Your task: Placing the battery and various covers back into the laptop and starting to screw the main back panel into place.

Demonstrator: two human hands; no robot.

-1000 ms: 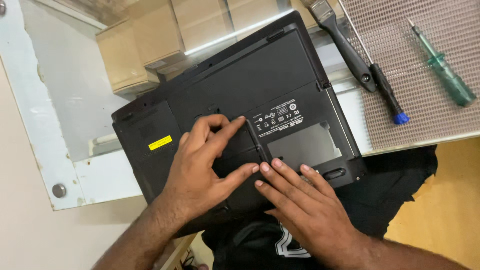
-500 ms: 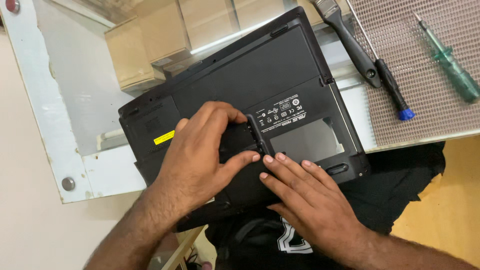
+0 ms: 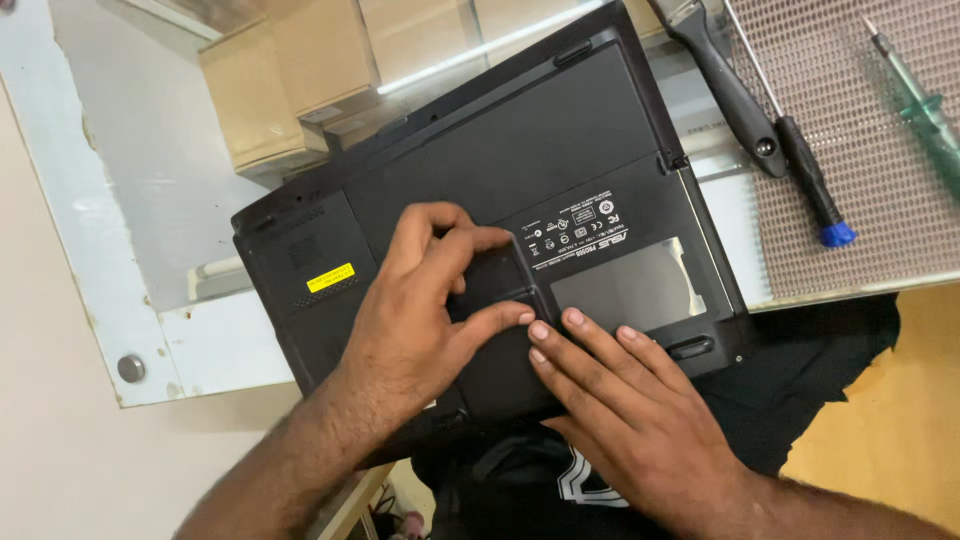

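A black laptop lies upside down on a glass table, its near edge hanging over the table's rim. My left hand rests on the underside with fingers spread around a small black cover panel, thumb pressed at its lower edge. My right hand lies flat beside it, fingertips touching the bottom case just below the panel and next to a grey rectangular patch. A yellow sticker sits left of my left hand. Neither hand grips anything.
A mesh mat at the right carries a screwdriver with a blue tip cap, a green-handled screwdriver and a black-handled brush. Cardboard boxes show beneath the glass. My dark clothing is below the table edge.
My left hand slid from the laptop's left part toward the middle and now frames the small panel. My right hand stayed at the panel's lower edge. The view shifted slightly.
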